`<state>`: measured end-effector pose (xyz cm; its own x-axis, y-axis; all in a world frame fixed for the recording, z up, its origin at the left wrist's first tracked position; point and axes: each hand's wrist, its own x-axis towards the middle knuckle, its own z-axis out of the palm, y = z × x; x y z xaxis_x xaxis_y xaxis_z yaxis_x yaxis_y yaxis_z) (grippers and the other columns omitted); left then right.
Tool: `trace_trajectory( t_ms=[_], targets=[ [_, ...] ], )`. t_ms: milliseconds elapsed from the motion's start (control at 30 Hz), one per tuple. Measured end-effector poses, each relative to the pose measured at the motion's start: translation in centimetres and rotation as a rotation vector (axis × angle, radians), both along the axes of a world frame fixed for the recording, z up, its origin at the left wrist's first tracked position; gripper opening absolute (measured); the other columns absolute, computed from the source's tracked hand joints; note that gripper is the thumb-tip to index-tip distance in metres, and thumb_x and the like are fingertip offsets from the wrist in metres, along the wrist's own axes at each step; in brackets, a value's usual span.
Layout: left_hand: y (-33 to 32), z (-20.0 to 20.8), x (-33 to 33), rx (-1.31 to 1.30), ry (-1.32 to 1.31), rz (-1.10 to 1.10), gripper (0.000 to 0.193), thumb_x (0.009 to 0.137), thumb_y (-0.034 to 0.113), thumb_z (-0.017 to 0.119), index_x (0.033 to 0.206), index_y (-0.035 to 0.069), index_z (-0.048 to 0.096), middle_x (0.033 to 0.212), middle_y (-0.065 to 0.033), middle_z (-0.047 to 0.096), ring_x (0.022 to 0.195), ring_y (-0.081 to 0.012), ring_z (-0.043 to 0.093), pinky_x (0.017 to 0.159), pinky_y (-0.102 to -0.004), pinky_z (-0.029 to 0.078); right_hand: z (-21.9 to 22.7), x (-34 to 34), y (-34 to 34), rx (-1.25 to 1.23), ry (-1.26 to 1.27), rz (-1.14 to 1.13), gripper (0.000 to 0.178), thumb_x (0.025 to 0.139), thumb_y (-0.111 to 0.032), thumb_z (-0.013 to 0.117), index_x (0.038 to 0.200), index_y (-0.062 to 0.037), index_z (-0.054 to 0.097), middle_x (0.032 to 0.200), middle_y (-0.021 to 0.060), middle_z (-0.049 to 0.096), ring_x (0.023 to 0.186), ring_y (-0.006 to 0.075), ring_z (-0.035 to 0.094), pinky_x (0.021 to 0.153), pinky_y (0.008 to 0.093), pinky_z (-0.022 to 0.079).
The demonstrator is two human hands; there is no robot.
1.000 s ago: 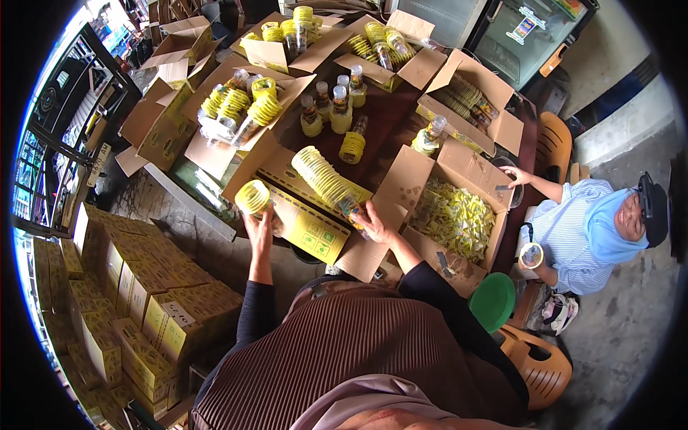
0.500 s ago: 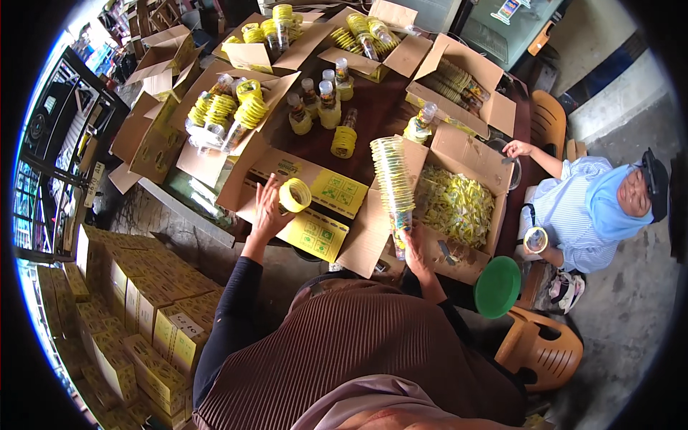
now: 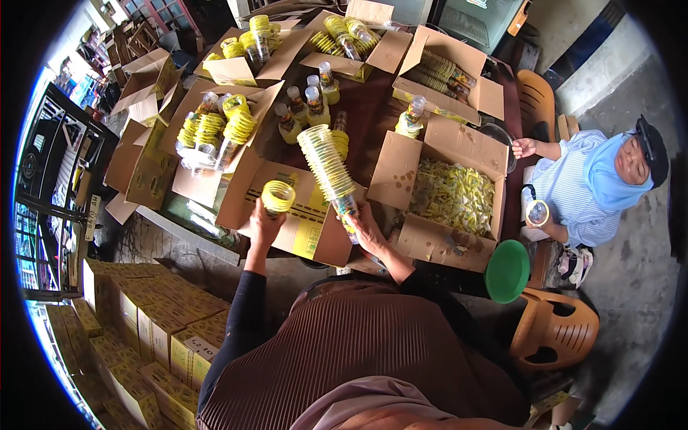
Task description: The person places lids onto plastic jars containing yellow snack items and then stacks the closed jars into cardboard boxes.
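My left hand [image 3: 264, 228] is closed around a short yellow-rimmed plastic cup [image 3: 278, 197]; whether more cups are nested in it I cannot tell. A long stack of nested clear cups with yellow rims [image 3: 324, 161] leans up and to the left, its lower end gripped by my right hand [image 3: 368, 233]. Both hands are over the flaps of a yellow-and-brown carton [image 3: 288, 233] at the table's near side. Right of the stack stands an open carton [image 3: 469, 148] full of small yellow sachets [image 3: 451, 197].
More cup stacks [image 3: 315, 100] stand mid-table. Open cartons [image 3: 269, 100] of cup stacks line the far side. A green round plastic lid or plate [image 3: 507, 271] is near the right edge. At right sits a person [image 3: 577, 179] holding a cup. Closed cartons [image 3: 154, 301] are piled lower left.
My right hand has brought the long stack leftward and tilted it toward my left hand. My left fingers, spread beside the cup before, are now wrapped around it.
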<state>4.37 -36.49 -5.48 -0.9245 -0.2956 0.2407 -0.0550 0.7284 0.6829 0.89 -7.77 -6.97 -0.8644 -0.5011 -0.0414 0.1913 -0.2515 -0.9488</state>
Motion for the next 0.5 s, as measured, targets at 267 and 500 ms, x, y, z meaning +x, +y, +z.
trace_trajectory(
  t_ms=[267,500],
  targets=[
    [-12.0,2.3,0.8,-0.509,0.216,0.362,0.069,0.077,0.025,0.073,0.132,-0.005,0.042,0.124,-0.0271,0.051,0.117,-0.0397,0.047,0.099,-0.049,0.039,-3.0,0.9,-2.7,0.221,0.233,-0.077,0.041,0.099,-0.032,0.051,0.12,-0.0028,0.03,0.108,0.0122,0.053,0.089,0.0146,0.056,0.079,0.031,0.047],
    [-8.0,2.3,2.1,-0.002,-0.143,-0.114,0.049,0.083,0.033,0.068,0.112,-0.002,0.051,0.102,-0.0282,0.059,0.081,-0.0378,0.062,0.059,-0.0425,0.051,-6.0,0.4,-2.6,0.066,0.07,-0.165,0.046,0.098,-0.035,0.052,0.119,0.0003,0.031,0.113,0.0172,0.051,0.097,0.0243,0.056,0.084,0.0366,0.047]
  ],
)
